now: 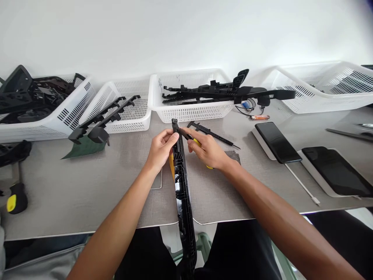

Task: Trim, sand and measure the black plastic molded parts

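A long black plastic trim strip (pixel 183 194) stretches from mid-table over the front edge towards my lap, its ribbed inner side up. My left hand (pixel 160 149) grips it near the far end, thumb on top. In my right hand (pixel 211 151) is a yellow-and-black utility knife (pixel 197 142), its dark front end against the strip close to my left thumb; the blade itself is too small to make out. Something flat and yellow (pixel 171 166) shows beneath the strip's left side. A black caliper (pixel 216 135) lies just beyond my right hand.
White baskets stand along the wall; the middle basket (pixel 189 113) and left basket (pixel 78 103) hold black plastic parts. Two trim pieces (pixel 109 116) lean on another basket. Phones (pixel 278 142) lie at right, a yellow-and-black handled tool (pixel 17 198) at left.
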Tool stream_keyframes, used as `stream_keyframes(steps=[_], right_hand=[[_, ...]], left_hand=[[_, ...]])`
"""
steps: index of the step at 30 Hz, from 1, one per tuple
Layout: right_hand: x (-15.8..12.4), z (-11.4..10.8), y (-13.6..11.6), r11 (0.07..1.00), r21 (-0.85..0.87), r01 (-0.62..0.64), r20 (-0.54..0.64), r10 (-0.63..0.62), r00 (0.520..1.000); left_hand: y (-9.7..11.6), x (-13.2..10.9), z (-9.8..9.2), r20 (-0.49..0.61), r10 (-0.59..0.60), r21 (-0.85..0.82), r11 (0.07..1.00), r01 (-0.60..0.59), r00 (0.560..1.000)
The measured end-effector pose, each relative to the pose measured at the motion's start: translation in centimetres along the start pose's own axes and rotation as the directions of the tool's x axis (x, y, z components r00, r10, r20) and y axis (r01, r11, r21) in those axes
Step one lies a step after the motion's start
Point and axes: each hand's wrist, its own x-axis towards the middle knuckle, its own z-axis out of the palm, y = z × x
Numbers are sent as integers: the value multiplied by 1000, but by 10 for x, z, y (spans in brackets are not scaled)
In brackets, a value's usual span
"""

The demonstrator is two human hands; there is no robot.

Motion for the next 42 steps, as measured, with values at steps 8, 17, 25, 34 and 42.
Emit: stream_keyframes(steps=[8, 17, 25, 34, 42], right_hand=[[0, 0, -2, 999, 24, -39, -22, 40, 999], [0, 0, 0, 1000, -11, -13, -15, 13, 1000], [0, 1, -1, 998, -20, -67, -35, 67, 997], [0, -3, 0, 999, -19, -31, -11, 31, 999], [0, 0, 1, 1000, -11, -27, -21, 26, 999]], left_hand=[[2, 0, 1, 3, 6, 21, 1000, -6, 1000], [3, -1, 2, 11, 3, 41, 999, -4, 1000], [3, 0, 3, 1, 2, 58, 998, -2, 1000], [4, -1, 2, 20, -17, 62, 998, 16, 1000], [4, -1, 2, 34, -19, 43, 999, 18, 999]])
